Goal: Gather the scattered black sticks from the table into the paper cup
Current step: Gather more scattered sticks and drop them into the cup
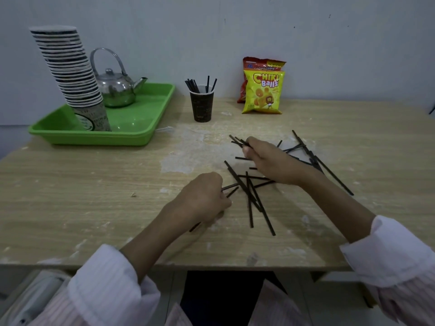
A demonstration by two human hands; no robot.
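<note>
Black sticks (250, 196) lie scattered and crossed on the wooden table (82, 184), most of them between the two hands and out past the right wrist. The right hand (270, 161) has its fingers closed around a small bundle of sticks (239, 141), whose ends fan out beyond its fingertips, away from the person. More loose sticks lie under and just behind that hand, some hidden by it, and a long one (334, 175) runs alongside the forearm. The left hand (202, 198) is curled nearly into a fist; stick ends poke out beside its fingertips toward the pile, and another end shows below the heel of the hand, so it appears to grip one or two sticks.

Well beyond the right hand's fingertips, near the wall, stands the dark paper cup (202, 105), upright, with several sticks already standing in it. Right of the cup lean two snack bags (263, 92), the front one yellow. Far beyond the left hand's knuckles sits a green tray (141, 135) holding a tall tilted stack of paper cups (70, 71) and a metal teapot (115, 87).
</note>
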